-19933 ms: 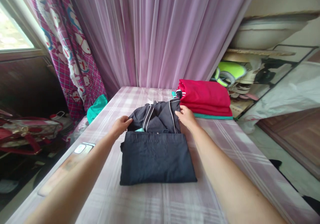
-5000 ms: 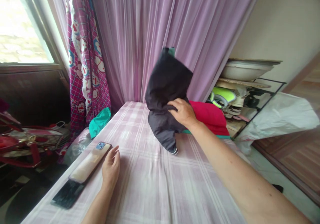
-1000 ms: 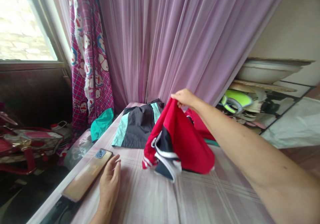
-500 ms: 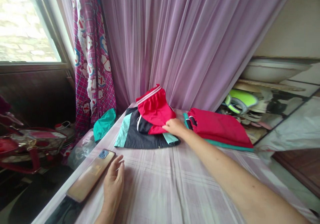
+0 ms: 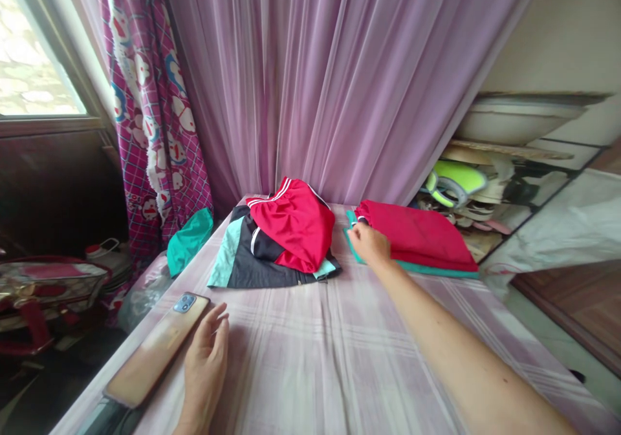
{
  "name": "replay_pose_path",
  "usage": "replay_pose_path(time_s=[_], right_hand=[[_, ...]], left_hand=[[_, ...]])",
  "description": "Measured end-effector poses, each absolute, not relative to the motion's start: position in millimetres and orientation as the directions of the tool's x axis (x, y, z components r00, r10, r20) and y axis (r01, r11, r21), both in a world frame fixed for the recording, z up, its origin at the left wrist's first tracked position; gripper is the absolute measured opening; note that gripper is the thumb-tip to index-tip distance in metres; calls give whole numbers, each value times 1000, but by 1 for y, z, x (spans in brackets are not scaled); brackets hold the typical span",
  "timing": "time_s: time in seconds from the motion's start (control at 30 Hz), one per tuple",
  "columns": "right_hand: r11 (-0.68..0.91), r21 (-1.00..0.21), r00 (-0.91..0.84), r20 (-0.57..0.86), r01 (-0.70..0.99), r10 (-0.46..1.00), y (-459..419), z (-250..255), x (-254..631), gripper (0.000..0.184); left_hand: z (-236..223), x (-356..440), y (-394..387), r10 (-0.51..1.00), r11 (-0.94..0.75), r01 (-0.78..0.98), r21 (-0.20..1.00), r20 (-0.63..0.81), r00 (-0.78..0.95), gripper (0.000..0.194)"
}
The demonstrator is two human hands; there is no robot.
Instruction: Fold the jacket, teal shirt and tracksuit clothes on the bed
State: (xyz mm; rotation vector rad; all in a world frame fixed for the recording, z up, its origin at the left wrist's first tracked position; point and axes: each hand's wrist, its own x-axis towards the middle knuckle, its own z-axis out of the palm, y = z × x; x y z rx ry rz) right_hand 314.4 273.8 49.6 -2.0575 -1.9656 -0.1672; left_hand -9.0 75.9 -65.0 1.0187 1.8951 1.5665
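My right hand (image 5: 371,242) is at the left end of a folded red garment (image 5: 422,231), which lies on a teal piece (image 5: 356,253). Its fingers are curled together; whatever they pinch, if anything, is hidden. Left of it, a bunched red garment (image 5: 298,225) with a white-striped waistband lies on a black and light-teal zip jacket (image 5: 264,273). My left hand (image 5: 206,357) rests on its side, fingers loosely apart and holding nothing, beside a gold phone (image 5: 155,351).
A checked cloth (image 5: 291,357) covers the table. A purple curtain (image 5: 310,86) hangs behind it. A teal cloth (image 5: 189,241) sits on a clear plastic bag (image 5: 143,299) off the left edge. At right, a shelf holds a neon-yellow visor (image 5: 456,183) and a basin (image 5: 521,119).
My right hand has let go of the bunched red garment and moved right to the folded stack. That garment has slumped lower over the jacket. The view has shifted; my left hand stays by the phone.
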Motion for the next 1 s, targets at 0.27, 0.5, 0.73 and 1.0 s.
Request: replay_pose_path(time_s=[0.27, 0.5, 0.73, 1.0], right_hand=[[-279, -99, 287, 81, 955, 954, 296, 56, 397, 37], [-175, -373, 243, 144, 911, 959, 304, 97, 408, 35], [303, -738, 305, 564, 603, 767, 278, 187, 405, 35], [266, -833, -95, 252, 485, 963, 239, 191, 375, 37]], left_hand=[[-66, -9, 76, 791, 75, 257, 963, 100, -604, 65], [-65, -11, 76, 792, 85, 284, 955, 109, -601, 65], [-60, -9, 77, 790, 100, 297, 950, 106, -604, 65], [-56, -8, 74, 773, 82, 204, 976, 67, -631, 61]])
